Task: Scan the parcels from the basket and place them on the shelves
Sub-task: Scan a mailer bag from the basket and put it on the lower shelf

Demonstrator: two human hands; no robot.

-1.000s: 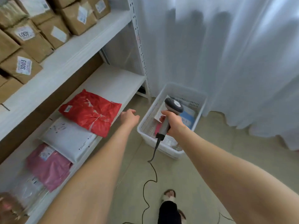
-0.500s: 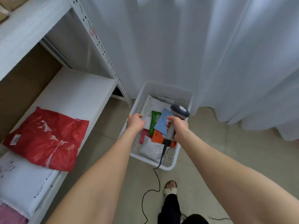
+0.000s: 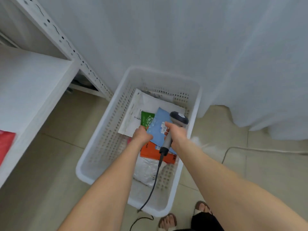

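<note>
Since a moment ago my left hand [image 3: 141, 134] has dropped into the basket [image 3: 106, 130] and now grips the blue parcel [image 3: 158, 120] by its near edge. Its long side points to 1 o'clock. My right hand [image 3: 177, 136] holds the scanner [image 3: 179, 117] at its 3 o'clock.
</note>
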